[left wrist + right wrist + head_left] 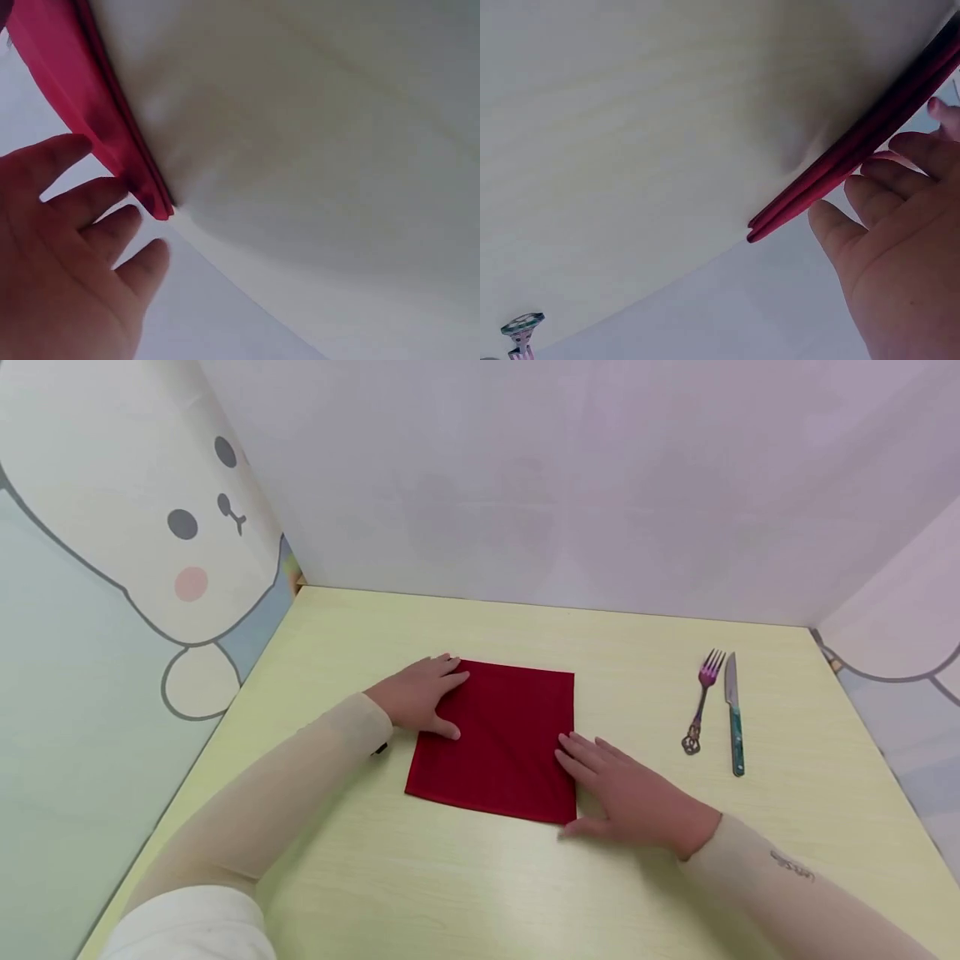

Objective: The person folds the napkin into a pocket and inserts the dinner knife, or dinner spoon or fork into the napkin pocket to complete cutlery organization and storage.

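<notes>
A dark red cloth napkin (502, 752), folded into a flat square, lies on the pale wooden table. Over its upper left edge spreads my left hand (423, 696), fingers straight and apart, thumb across the cloth. My right hand (633, 797) is at the lower right edge with fingertips on the border and the thumb by the near corner. In the left wrist view the folded red edge (112, 120) shows beside relaxed fingers (112, 229). Two stacked layers of the napkin (825, 172) appear in the right wrist view, close to the fingertips (829, 217).
To the right on the table (337, 877) lie a purple-toned fork (703, 693) with an ornate handle and a knife (734, 718) with a teal handle, side by side. A pale curtain (525, 485) rises behind the table, and printed cartoon panels stand at both sides.
</notes>
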`<control>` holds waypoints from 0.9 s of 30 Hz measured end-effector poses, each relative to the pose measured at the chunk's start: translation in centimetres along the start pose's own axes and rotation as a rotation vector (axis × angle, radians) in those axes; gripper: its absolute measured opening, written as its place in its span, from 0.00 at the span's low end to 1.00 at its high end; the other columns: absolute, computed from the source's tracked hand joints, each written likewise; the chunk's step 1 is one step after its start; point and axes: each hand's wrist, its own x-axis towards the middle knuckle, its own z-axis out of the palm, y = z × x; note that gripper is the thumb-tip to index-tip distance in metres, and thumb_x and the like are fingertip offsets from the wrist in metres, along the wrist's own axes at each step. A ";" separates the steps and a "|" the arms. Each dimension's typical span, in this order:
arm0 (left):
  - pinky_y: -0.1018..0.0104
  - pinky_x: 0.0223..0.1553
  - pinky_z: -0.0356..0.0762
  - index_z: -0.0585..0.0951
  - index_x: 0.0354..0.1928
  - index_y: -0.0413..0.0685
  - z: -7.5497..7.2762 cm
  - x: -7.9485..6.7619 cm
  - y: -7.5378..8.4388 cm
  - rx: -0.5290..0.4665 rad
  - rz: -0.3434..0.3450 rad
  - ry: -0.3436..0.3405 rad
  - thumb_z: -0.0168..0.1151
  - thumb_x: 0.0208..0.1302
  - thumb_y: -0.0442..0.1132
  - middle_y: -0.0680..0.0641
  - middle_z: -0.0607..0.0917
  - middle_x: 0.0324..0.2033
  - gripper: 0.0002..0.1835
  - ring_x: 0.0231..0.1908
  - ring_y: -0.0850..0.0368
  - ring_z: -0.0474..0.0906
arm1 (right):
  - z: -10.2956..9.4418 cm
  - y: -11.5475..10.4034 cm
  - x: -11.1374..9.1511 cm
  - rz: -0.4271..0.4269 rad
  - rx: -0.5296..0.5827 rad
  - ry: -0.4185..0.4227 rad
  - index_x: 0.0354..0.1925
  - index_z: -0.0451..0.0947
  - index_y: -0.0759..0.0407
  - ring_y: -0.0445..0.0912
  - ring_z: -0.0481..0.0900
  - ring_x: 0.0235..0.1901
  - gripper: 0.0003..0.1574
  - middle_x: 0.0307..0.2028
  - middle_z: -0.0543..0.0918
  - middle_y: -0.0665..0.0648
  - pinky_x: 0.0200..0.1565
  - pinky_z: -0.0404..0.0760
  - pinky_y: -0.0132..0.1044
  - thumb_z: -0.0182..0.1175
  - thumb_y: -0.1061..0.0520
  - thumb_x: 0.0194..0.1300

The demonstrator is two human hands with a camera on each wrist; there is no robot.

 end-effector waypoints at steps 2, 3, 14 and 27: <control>0.53 0.77 0.46 0.57 0.81 0.49 -0.2 0.1 -0.2 0.047 0.010 0.021 0.66 0.64 0.67 0.44 0.52 0.81 0.53 0.80 0.45 0.41 | 0.0 -0.8 -0.8 -0.073 -0.035 0.013 0.78 0.62 0.60 0.56 0.52 0.79 0.61 0.79 0.57 0.58 0.74 0.57 0.56 0.58 0.21 0.65; 0.54 0.77 0.44 0.57 0.81 0.47 -0.3 0.2 -0.2 0.072 0.014 0.025 0.65 0.66 0.65 0.44 0.52 0.81 0.51 0.80 0.45 0.41 | 0.0 -1.1 -1.1 -0.105 -0.051 0.012 0.78 0.62 0.59 0.56 0.53 0.78 0.59 0.79 0.58 0.58 0.74 0.58 0.55 0.57 0.22 0.66; 0.56 0.76 0.51 0.54 0.82 0.47 -0.7 0.7 -0.3 0.086 0.013 -0.076 0.59 0.73 0.60 0.45 0.48 0.82 0.45 0.80 0.47 0.41 | 0.9 -2.2 -2.7 -0.174 -0.110 -0.058 0.79 0.61 0.59 0.53 0.56 0.77 0.58 0.79 0.59 0.57 0.73 0.60 0.50 0.51 0.21 0.69; 0.54 0.76 0.51 0.55 0.81 0.44 0.7 -1.2 0.0 0.038 -0.014 -0.028 0.63 0.71 0.59 0.43 0.50 0.81 0.47 0.80 0.44 0.43 | -0.3 -0.7 -2.9 -0.070 -0.090 -0.062 0.75 0.66 0.61 0.56 0.60 0.76 0.56 0.76 0.64 0.59 0.74 0.59 0.53 0.52 0.22 0.70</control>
